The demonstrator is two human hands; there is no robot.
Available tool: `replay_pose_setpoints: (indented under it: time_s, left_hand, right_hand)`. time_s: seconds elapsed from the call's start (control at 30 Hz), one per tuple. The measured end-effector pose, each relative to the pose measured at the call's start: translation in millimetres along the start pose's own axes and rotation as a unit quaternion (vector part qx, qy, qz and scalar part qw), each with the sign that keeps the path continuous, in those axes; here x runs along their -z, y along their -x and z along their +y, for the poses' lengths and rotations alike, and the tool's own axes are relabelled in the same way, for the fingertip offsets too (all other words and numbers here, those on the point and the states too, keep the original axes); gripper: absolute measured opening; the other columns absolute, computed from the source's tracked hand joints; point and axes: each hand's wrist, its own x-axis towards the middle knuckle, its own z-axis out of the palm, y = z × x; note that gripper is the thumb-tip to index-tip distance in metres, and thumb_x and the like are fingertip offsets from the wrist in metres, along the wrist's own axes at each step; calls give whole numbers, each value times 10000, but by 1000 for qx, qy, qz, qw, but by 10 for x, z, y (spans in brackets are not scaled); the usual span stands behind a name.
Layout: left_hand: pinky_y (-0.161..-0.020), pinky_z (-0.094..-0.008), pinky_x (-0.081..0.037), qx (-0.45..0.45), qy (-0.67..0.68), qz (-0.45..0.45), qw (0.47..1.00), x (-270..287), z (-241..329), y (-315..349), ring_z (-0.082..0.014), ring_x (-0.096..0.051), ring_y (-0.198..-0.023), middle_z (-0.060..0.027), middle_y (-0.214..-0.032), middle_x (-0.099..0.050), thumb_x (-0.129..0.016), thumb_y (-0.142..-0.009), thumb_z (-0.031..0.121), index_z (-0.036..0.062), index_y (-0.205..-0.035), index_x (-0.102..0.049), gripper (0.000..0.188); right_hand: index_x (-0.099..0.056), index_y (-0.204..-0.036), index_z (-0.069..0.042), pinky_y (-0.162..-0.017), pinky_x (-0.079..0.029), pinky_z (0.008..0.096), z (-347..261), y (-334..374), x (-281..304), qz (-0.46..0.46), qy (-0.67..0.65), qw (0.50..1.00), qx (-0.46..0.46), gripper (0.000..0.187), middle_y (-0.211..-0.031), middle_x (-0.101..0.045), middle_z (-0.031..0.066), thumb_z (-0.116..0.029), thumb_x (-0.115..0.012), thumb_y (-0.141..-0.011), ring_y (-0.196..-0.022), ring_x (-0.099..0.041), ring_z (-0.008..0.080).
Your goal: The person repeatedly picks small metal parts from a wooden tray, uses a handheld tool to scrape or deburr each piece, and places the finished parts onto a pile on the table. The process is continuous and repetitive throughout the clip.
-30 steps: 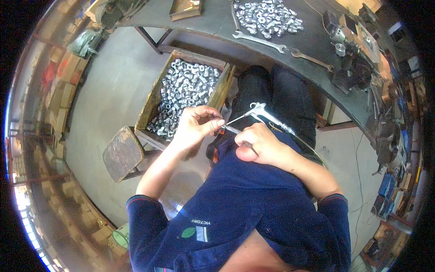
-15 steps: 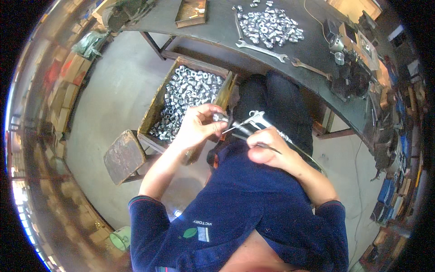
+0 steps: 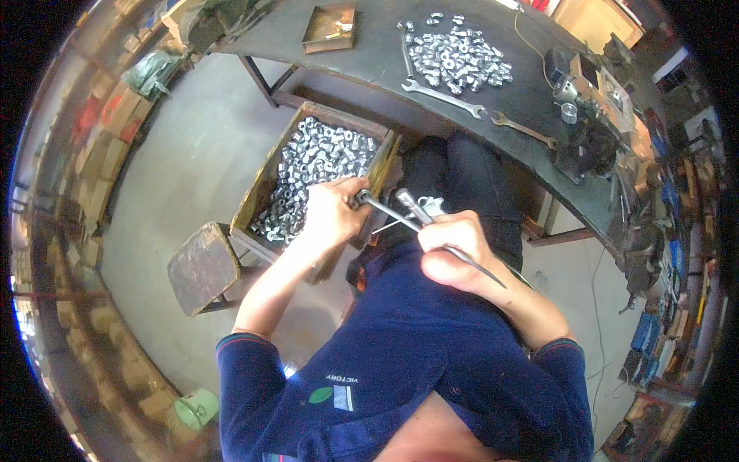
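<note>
My left hand (image 3: 336,211) is closed around a small metal fitting (image 3: 359,198) beside the near right part of the wooden box; fingers cover most of it. My right hand (image 3: 456,245) grips a long thin metal rod (image 3: 390,211), whose far end meets the fitting and whose dark tapered end sticks out behind the hand. A short silver cylinder (image 3: 412,202) also juts up from the right hand; whether it is joined to the rod is hidden. An air blow gun (image 3: 433,205) lies on my lap just beyond that hand, partly covered.
A wooden box (image 3: 252,191) full of metal fittings (image 3: 323,154) stands left of my legs, near a wooden stool (image 3: 203,268). The dark bench (image 3: 369,46) ahead carries a fitting pile (image 3: 460,60), several wrenches (image 3: 445,99) and a shallow tray (image 3: 329,29).
The long rod now reaches from my right hand to the fitting in my left. The silver cylinder, earlier blurred and pointing at the left hand, now tilts upward. My left fingers have closed further.
</note>
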Motion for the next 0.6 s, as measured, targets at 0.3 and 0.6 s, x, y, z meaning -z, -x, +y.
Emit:
replay_pose_setpoints:
  time_s: [0.3,0.6]
  left_hand:
    - [-616,-323,-516,-6,29,-93,995,-338,91,-324,-263,-668,-683,-176,-753,-659,-702,-626,103,32,-933,-672,317]
    - [-692,-284,-529,74,346,-79,932,-892,91,-2433,-205,-655,-757,-186,-996,-643,-651,-749,34,-80,-1291,-383,615]
  right_hand:
    - [-465,-602,-86,-472,-411,436,473,78,-27,26,173,982,76,218,-592,-494,111,-193,-649,-651,-518,-534,318]
    - [-402,-563,-66,-392,-299,314,360,509,274,183,107,977,16,224,-538,-388,83,19,-610,-568,-421,-434,209]
